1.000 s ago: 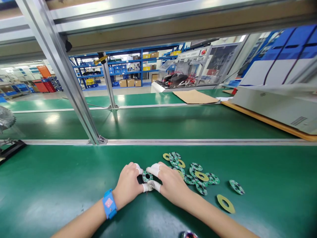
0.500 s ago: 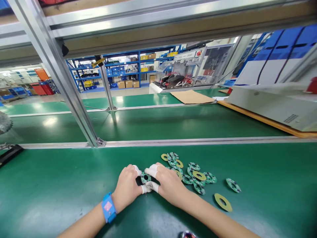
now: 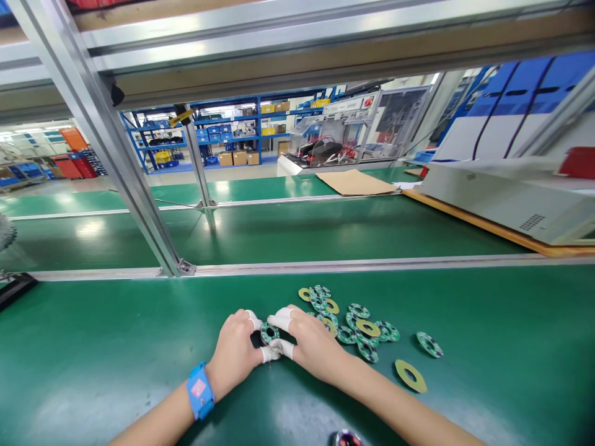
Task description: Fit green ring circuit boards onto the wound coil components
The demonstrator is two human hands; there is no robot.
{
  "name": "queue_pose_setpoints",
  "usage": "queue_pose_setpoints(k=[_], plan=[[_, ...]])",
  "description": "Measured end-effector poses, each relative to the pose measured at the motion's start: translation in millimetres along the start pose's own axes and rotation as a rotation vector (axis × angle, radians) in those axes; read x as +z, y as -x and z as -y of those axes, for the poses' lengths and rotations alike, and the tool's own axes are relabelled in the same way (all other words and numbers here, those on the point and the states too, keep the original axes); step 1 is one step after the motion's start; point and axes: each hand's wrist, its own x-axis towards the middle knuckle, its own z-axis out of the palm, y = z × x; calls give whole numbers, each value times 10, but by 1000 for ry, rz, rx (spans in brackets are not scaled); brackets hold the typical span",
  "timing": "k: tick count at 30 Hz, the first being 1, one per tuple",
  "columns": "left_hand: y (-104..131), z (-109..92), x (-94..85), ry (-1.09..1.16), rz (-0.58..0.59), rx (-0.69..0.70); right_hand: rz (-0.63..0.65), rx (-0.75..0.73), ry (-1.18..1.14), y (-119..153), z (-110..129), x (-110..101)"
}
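Note:
A small green ring-shaped circuit board (image 3: 269,333) is held between the white-covered fingertips of both hands, low over the green table (image 3: 139,347). My left hand (image 3: 236,347) grips its left side with thumb and forefinger; a blue band circles that wrist. From the right, my right hand (image 3: 311,341) pinches the same ring. Beside my right hand lies a loose pile of several ring boards (image 3: 368,350), some showing a yellowish face (image 3: 368,328). One green ring (image 3: 429,344) and one yellowish ring (image 3: 411,376) lie apart to the right.
A round metallic part (image 3: 348,438) is cut off by the bottom edge. A metal post (image 3: 125,155) rises from the rail (image 3: 325,267) behind the table. Beyond are cardboard (image 3: 357,183), a grey metal case (image 3: 502,198) and blue shelves. A black object (image 3: 16,290) sits at far left.
The view has shifted slightly, so table items appear a little further left. Both hands keep their hold on the ring, with almost no change in the fingers.

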Motion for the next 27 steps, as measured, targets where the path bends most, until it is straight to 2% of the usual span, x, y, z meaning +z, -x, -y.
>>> queue_pose_setpoints(k=[3, 8, 20, 23, 27], plan=[[4, 5, 7, -5, -13, 8, -23, -25, -69, -18, 14, -20], [10, 8, 5, -23, -12, 16, 28, -57, -126, -62, 0, -96], [3, -52, -1, -69, 48, 0, 53, 83, -134, -123, 90, -100], [1, -59, -51, -65, 52, -5, 47, 100, -239, -107, 48, -102], [54, -50, -210, 96, 23, 45, 88, 118, -520, -64, -63, -108]])
